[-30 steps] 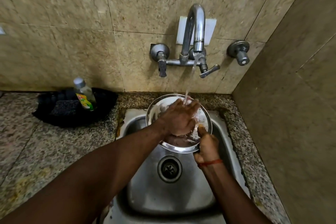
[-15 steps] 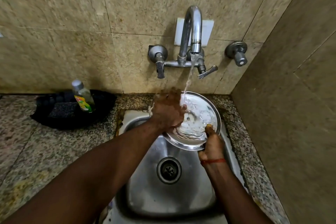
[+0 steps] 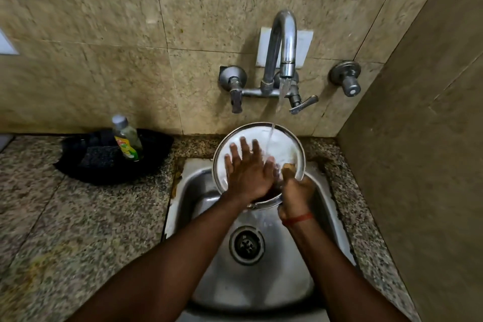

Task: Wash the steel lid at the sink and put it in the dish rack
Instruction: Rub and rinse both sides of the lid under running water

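The round steel lid [image 3: 285, 144] is held tilted over the back of the steel sink [image 3: 261, 282], under water running from the wall tap [image 3: 283, 42]. My right hand [image 3: 295, 193] grips the lid's lower right rim, thumb on its face. My left hand [image 3: 248, 170] lies flat on the lid's face with fingers spread, covering its lower left part. No dish rack is in view.
A black tray [image 3: 104, 172] on the granite counter left of the sink holds a dish soap bottle [image 3: 126, 138] and a dark scrubber [image 3: 100, 155]. A tiled wall stands close on the right. The sink drain [image 3: 245, 244] lies below the hands.
The lid has shifted back left and tilted more upright. My left hand went from curled at the lid's left edge to flat and spread on its face.
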